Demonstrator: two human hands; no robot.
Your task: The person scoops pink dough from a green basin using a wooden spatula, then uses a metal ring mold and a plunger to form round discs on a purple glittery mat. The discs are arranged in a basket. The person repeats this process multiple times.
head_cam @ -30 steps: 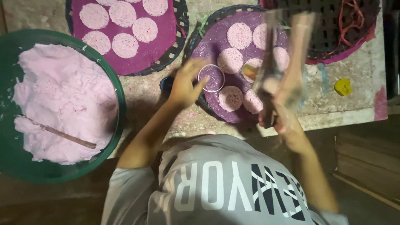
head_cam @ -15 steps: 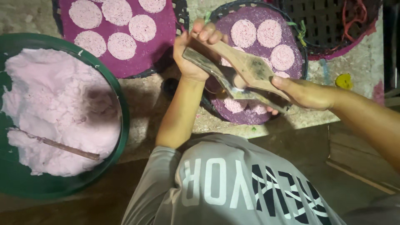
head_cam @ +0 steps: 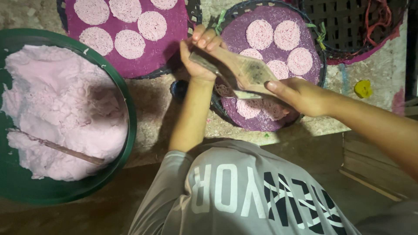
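Note:
My left hand (head_cam: pixel 199 53) and my right hand (head_cam: pixel 299 95) both grip a wooden press (head_cam: pixel 244 72), one hand at each end. The press lies tilted over the left part of a round woven tray lined with purple cloth (head_cam: pixel 237 35). Several pink lacy noodle discs (head_cam: pixel 287 35) lie on that cloth. A thin pink web of dough hangs under the press near the tray's left rim. My grey shirt fills the bottom of the view.
A second purple-lined tray (head_cam: pixel 176 26) with several pink discs sits at the upper left. A large green basin (head_cam: pixel 126 130) of pink dough with a wooden stick (head_cam: pixel 56 148) stands at the left. There are also a small dark cup (head_cam: pixel 178 89), a yellow lump (head_cam: pixel 362 88) and a dark woven basket (head_cam: pixel 348 26).
A second ago my left hand was at a small ring on the tray while my right hand swung the press. Now both hands grip the press over the tray.

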